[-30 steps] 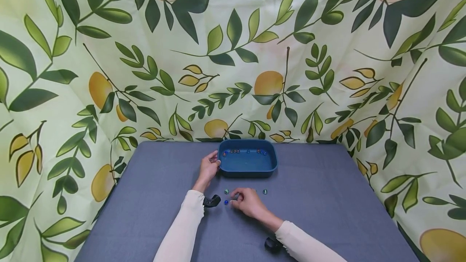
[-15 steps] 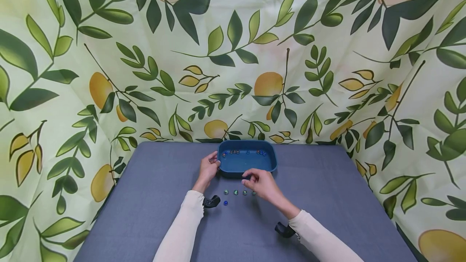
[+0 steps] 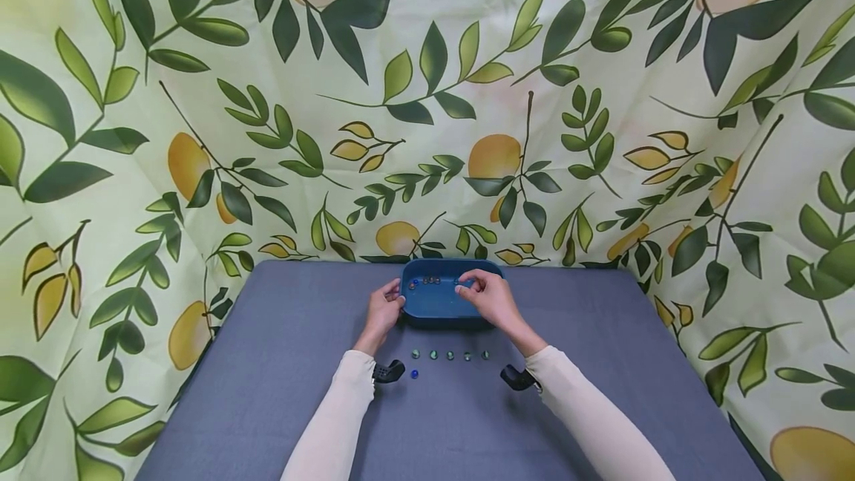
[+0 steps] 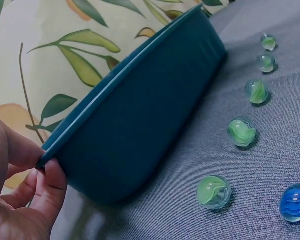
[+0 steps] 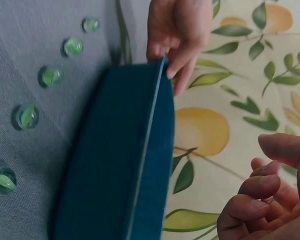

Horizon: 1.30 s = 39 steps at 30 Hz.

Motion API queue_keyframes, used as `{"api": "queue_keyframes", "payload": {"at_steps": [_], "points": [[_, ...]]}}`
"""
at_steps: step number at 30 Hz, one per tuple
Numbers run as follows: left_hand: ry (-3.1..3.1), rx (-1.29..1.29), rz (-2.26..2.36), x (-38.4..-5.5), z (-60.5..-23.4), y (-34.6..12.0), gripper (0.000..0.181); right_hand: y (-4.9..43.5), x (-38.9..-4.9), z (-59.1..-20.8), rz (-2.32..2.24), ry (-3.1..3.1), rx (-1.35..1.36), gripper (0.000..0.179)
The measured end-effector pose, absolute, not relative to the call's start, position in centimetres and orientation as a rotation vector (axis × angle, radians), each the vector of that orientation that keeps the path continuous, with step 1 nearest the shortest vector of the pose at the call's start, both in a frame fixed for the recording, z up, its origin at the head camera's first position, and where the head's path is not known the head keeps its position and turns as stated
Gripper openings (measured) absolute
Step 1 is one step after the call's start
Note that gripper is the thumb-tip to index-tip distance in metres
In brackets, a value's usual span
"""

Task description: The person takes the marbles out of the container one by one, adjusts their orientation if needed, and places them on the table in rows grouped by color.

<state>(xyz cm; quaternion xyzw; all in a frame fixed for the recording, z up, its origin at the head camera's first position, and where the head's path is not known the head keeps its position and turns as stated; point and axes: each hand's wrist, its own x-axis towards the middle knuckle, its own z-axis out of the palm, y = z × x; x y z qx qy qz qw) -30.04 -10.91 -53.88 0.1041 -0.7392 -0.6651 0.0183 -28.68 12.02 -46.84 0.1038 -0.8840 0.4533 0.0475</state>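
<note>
A blue rectangular bin (image 3: 437, 308) stands toward the back of the table. My left hand (image 3: 383, 314) pinches its rim at the left end, thumb and fingers on either side of the wall (image 4: 125, 130). Over the right part of the bin is my right hand (image 3: 493, 299), its fingers loosely bent. In the right wrist view the thumb (image 5: 285, 148) is apart from the fingers and nothing shows between them. Several small marbles (image 3: 431, 280) lie inside the bin along its far side; the right hand hides those on the right.
In front of the bin, several green-swirled clear marbles (image 3: 450, 355) form a row on the grey cloth-covered table (image 3: 294, 362). A single blue marble (image 3: 415, 374) lies before the row's left end. Leaf-and-fruit patterned fabric (image 3: 427, 132) hangs behind and at both sides.
My right hand has gone from beside the blue marble, forward and right, to over the bin. This uncovers the whole green row. My left hand keeps its pinch on the rim.
</note>
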Motion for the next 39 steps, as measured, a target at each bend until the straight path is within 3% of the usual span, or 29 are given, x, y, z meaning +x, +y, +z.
{"api": "queue_keyframes", "payload": {"at_steps": [9,16,29,39], "points": [[-2.302,0.321,-2.057,-29.8,-53.6,-10.9,0.048,11.3,-32.6,-48.8,1.377,-2.752,0.130,0.033],[-2.299,0.325,-2.044,-29.9,-53.6,-10.9,0.048,10.6,-35.0,-50.3,1.352,-2.799,-0.017,0.029],[-2.289,0.313,-2.048,-29.9,-54.2,-10.7,0.047,10.4,-36.8,-53.5,1.321,-2.873,-0.177,0.026],[-2.292,0.328,-2.041,-29.9,-54.1,-10.8,0.048,11.0,-38.0,-54.6,1.293,-2.893,-0.128,0.028]]}}
